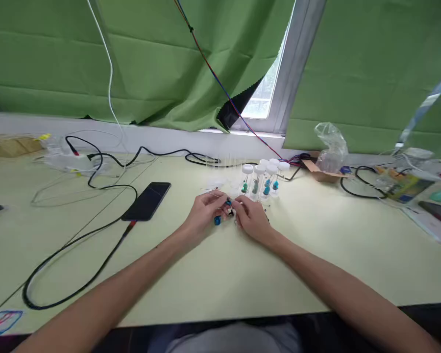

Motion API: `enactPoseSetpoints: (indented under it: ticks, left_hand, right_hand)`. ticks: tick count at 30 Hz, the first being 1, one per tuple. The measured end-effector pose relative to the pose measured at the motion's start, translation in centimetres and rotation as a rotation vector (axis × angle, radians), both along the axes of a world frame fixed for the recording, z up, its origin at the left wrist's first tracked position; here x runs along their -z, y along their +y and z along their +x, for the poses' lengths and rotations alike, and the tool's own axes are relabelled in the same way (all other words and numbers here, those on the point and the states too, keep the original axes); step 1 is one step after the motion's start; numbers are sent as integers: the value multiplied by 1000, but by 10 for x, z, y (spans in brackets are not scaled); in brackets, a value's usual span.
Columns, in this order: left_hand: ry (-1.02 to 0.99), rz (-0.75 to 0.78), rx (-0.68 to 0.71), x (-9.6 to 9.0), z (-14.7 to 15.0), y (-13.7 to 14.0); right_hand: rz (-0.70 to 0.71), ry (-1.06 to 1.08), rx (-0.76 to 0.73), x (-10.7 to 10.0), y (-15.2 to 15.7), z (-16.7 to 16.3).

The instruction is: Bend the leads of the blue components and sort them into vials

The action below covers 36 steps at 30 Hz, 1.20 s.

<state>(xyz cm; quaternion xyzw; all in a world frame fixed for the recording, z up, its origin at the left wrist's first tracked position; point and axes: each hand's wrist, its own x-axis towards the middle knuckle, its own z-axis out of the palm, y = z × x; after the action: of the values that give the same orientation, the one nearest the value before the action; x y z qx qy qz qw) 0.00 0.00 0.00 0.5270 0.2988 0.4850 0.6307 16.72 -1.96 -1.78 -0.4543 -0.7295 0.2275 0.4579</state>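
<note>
Both my hands meet over the middle of the pale table (191, 284). A small blue and dark part (228, 201) is pinched between the fingertips of my left hand (205, 212) and my right hand (253, 215); its kind is too small to make out. Below my left fingers sits another small blue piece (217, 220). A tiny black piece (231, 213) shows between the hands, partly hidden by fingers. Just beyond stand several clear vials with white caps (259, 169), holding green and blue pieces with thin stems.
To the left lies a black phone (147, 201) with a black cable (91, 282) looping across the table. At the back right is an open cardboard box (323, 174) with a clear plastic bag. Another phone (439, 214) and clutter occupy the far right.
</note>
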Motion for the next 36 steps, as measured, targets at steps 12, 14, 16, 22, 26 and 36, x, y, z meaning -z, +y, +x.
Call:
enactPoseSetpoints:
  ticks: [12, 14, 16, 22, 26, 36]
  left_hand:
    - [30, -12, -24, -10, 0, -4]
    - [32, -5, -16, -8, -1, -3]
    - [33, 5, -7, -6, -1, -2]
    - [33, 11, 13, -5, 0, -2]
    - [30, 1, -7, -8, 0, -3]
    - [19, -4, -2, -6, 1, -3]
  right_hand:
    - [-45, 94, -45, 1, -5, -2]
    - [-45, 84, -45, 0, -4, -3]
    - [-45, 66, -39, -1, -4, -3]
    - [-36, 42, -4, -4, -4, -2]
    - [-43, 76, -19, 0, -4, -2]
    - [-34, 17, -5, -4, -4, -2]
